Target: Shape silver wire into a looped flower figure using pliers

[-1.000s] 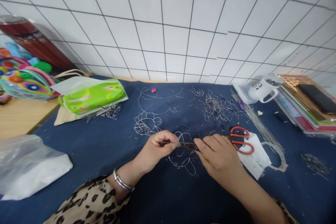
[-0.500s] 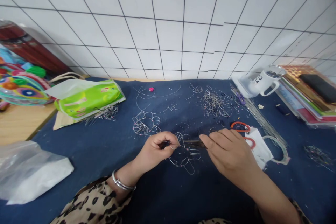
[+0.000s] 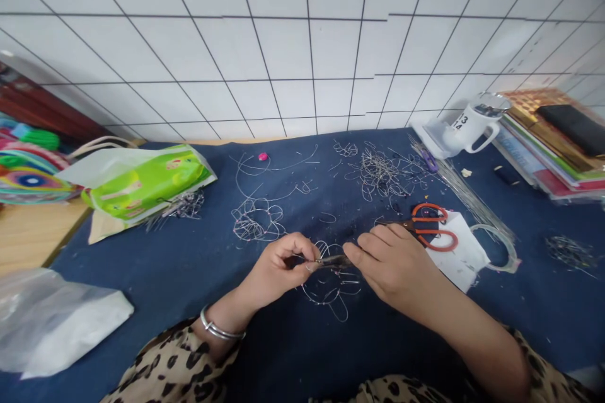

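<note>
Between thumb and forefinger, my left hand (image 3: 283,261) pinches a thin wire piece (image 3: 341,308), bent into a ring with loops and tiny pink beads, hanging below my fingers. My right hand (image 3: 390,264) is closed around dark, narrow-nosed pliers (image 3: 334,261); their handles are hidden in my palm. The plier tips meet the wire right at my left fingertips. Just beyond my left hand lies a second looped wire ring (image 3: 258,220). Orange-handled scissors (image 3: 435,227) rest beyond my right hand, their blades partly behind it.
A tangle of wire loops (image 3: 382,170) and a bundle of straight wires (image 3: 472,198) lie at the back right, near a white mug (image 3: 482,126). Stacked books (image 3: 553,157) stand far right. At left are a green packet (image 3: 146,186) and a plastic bag (image 3: 70,321).
My right hand has moved left, bringing the plier tips up to the wire at my left fingertips. More of the scissors now shows. The camera view has shifted slightly.
</note>
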Demonstrator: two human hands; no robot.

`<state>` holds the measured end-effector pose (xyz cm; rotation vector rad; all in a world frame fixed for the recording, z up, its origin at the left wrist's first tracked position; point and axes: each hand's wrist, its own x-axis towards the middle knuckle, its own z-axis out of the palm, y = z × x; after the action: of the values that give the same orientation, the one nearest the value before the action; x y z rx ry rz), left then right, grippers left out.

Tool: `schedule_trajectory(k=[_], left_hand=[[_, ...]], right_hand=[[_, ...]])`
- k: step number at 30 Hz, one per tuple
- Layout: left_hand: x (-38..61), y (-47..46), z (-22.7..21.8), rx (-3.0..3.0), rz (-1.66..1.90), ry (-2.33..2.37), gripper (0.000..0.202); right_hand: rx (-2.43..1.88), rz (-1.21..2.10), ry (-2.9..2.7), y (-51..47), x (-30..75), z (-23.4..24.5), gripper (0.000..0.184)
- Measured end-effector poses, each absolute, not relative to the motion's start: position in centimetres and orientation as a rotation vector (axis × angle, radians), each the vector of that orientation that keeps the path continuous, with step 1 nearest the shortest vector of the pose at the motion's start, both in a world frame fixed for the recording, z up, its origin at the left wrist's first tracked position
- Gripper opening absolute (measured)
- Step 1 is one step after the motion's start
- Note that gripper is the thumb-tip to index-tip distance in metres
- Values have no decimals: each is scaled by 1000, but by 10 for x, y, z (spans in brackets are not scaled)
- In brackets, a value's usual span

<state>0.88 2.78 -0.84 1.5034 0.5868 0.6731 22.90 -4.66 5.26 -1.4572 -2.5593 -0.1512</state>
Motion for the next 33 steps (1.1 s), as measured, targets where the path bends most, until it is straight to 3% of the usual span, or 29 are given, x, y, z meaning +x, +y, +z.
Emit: schedule_trajectory(k=[17,33], left_hand=[[7,34,-10,1323,610,584,16],[6,34,-6,1330,614,604,18]], right_hand=[[-1453,-217,-2657,-34,227,44,10],[-1435,-199,-2749,-23,231,33,6]])
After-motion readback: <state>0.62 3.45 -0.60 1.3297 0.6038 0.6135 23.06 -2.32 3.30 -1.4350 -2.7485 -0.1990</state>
